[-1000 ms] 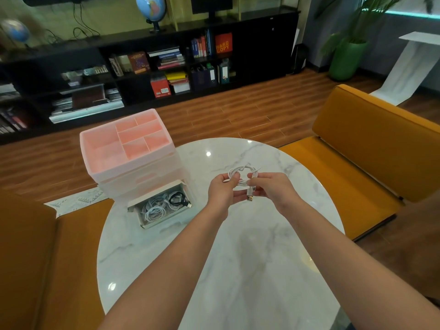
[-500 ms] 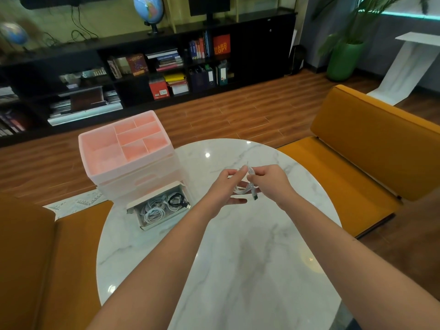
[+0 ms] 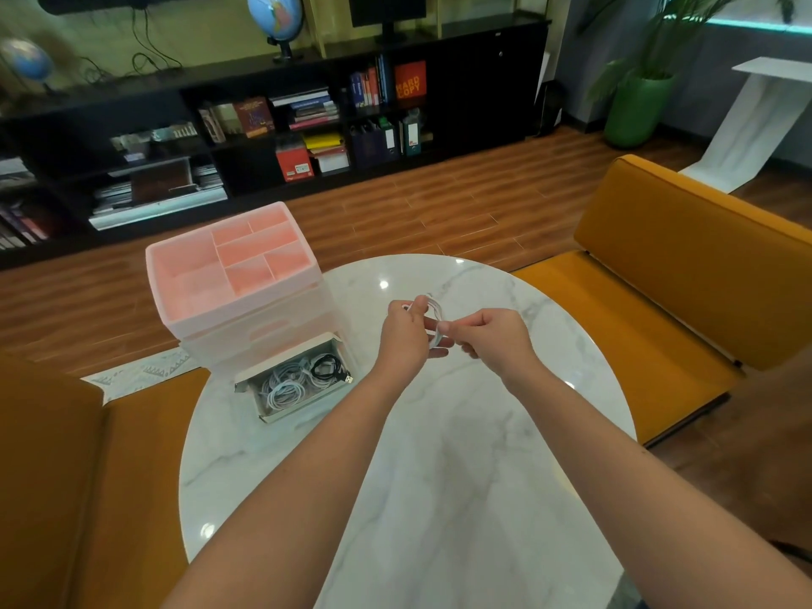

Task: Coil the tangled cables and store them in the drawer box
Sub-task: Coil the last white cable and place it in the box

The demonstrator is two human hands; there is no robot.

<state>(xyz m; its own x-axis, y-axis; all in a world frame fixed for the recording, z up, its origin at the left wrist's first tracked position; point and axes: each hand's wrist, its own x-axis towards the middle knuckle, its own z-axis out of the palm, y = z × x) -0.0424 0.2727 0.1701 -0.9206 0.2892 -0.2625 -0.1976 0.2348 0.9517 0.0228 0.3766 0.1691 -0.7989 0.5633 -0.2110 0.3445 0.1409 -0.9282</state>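
Hands above a round white marble table [image 3: 439,476]: left hand [image 3: 406,334] and right hand [image 3: 494,338] both pinch a small coiled white cable [image 3: 435,316], fingers curled.

left hand [image 3: 406,334] + right hand [image 3: 494,338]: both hold white cable [image 3: 435,316] above table [image 3: 439,476] | drawer [image 3: 299,380]: open, holds coiled cables

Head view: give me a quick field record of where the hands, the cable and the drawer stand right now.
left hand: holds the coil of the white cable
right hand: pinches the same cable
cable height: above the marble table, not resting on it
open drawer: pulled out of the pink drawer box
drawer contents: coiled white cables, one black cable
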